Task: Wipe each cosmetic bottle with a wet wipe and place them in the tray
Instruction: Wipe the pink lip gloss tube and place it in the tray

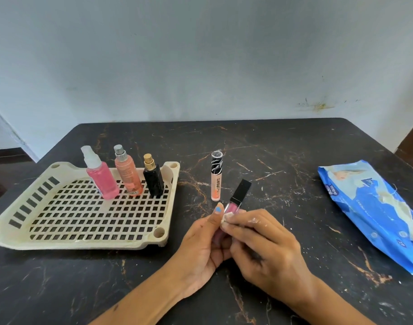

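Observation:
My left hand (202,247) grips the lower end of a pink lip gloss tube with a black cap (238,195), tilted up to the right above the table. My right hand (264,249) pinches a small white wet wipe (227,218) against the tube's pink body. A peach lip gloss tube with a marbled black cap (216,175) stands upright on the table just behind. In the cream slotted tray (83,240) at the left stand three bottles along its far side: a pink spray bottle (100,177), a peach spray bottle (128,174) and a black bottle with a gold cap (152,177).
A blue wet wipes pack (374,212) lies at the right of the black marble-patterned table (282,165), with a wipe sticking out of its opening. A pale wall runs behind the table's far edge.

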